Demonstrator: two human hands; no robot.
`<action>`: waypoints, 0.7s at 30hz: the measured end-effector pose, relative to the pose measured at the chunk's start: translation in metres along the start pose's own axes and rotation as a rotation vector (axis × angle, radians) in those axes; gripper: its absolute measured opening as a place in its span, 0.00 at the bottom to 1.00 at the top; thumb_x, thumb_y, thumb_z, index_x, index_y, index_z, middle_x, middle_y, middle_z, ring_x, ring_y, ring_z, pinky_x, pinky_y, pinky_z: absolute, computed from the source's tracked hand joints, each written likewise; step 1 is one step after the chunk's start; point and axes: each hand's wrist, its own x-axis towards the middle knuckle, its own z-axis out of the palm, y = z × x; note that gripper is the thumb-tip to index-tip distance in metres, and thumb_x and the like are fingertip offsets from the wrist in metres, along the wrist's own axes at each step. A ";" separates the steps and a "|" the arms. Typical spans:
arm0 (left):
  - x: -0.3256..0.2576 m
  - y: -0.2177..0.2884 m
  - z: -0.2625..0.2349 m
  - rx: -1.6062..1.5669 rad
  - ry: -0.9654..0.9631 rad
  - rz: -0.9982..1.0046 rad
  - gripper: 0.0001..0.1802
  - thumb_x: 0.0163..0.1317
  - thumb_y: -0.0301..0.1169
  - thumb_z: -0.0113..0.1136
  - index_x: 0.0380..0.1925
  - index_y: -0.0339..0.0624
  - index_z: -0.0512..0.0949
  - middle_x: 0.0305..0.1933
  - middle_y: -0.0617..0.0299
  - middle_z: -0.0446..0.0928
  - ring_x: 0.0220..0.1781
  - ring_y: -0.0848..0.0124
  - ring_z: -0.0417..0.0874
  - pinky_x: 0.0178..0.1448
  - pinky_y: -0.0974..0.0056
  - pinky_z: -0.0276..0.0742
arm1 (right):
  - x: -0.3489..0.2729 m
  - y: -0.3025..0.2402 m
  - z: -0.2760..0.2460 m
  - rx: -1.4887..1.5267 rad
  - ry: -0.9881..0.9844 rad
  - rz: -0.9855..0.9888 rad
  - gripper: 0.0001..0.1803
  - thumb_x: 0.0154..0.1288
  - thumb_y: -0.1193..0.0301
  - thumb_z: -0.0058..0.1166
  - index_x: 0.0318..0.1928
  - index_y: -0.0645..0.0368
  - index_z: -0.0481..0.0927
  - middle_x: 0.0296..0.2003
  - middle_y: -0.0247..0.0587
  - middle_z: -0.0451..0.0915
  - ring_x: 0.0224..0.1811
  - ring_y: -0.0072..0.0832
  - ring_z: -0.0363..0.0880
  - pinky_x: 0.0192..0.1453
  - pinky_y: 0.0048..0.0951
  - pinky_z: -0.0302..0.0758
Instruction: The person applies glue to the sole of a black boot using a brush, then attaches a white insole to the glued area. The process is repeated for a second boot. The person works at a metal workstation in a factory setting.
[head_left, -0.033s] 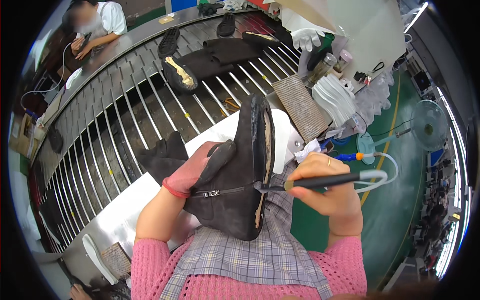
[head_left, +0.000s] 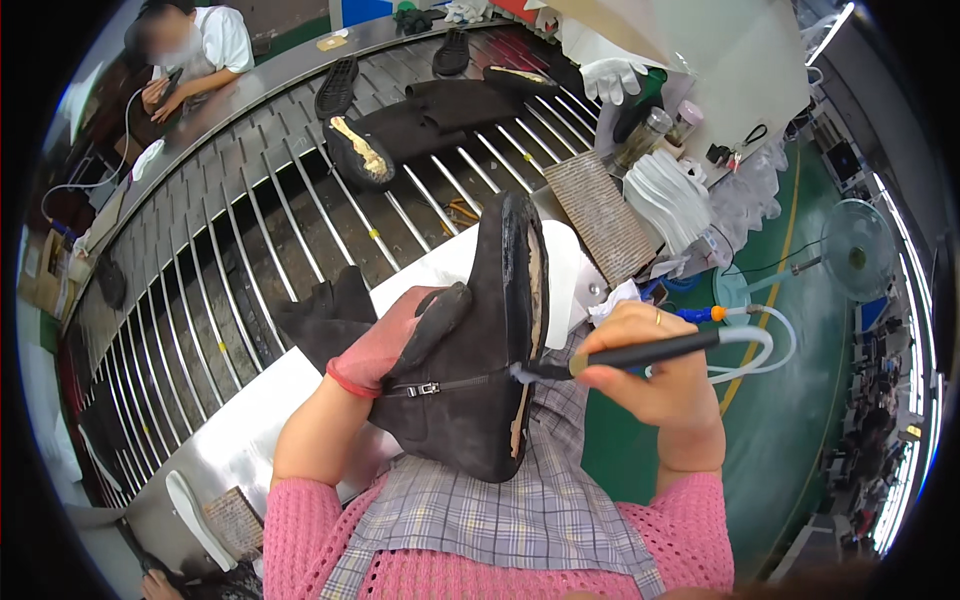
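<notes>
A black ankle boot point(head_left: 450, 410) with a side zipper lies tilted in front of me, its sole edge facing right. Pale patches show along that edge. My left hand point(head_left: 425, 325), in a red glove with black fingers, is wrapped round the boot; part of the grip is hidden. Between the bare fingers of my right hand point(head_left: 640, 375) is a hose-fed brush point(head_left: 655, 352) with a black pen-like handle. Its small dark tip touches or nearly touches the sole edge near the end of the zipper. A white hose trails from the handle's rear.
Beyond the boot runs a rack of metal bars point(head_left: 300, 215) carrying black boots point(head_left: 360, 160) and soles. A rough brown block point(head_left: 600, 217) and stacked white insoles point(head_left: 668, 203) stand at right. Another person point(head_left: 195, 55) works at far left. A fan point(head_left: 858, 255) stands at far right.
The brush in my right hand has tilted slightly, its rear end a little higher, and the hose loop behind it has shifted. My left hand and the boot stay almost still.
</notes>
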 end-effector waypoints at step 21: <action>0.016 -0.014 -0.006 -0.179 0.009 -0.055 0.29 0.71 0.44 0.53 0.61 0.31 0.71 0.58 0.54 0.78 0.58 0.68 0.80 0.63 0.63 0.75 | -0.005 0.007 0.001 -0.021 -0.019 -0.107 0.10 0.54 0.76 0.69 0.34 0.62 0.80 0.28 0.40 0.80 0.28 0.33 0.78 0.33 0.29 0.73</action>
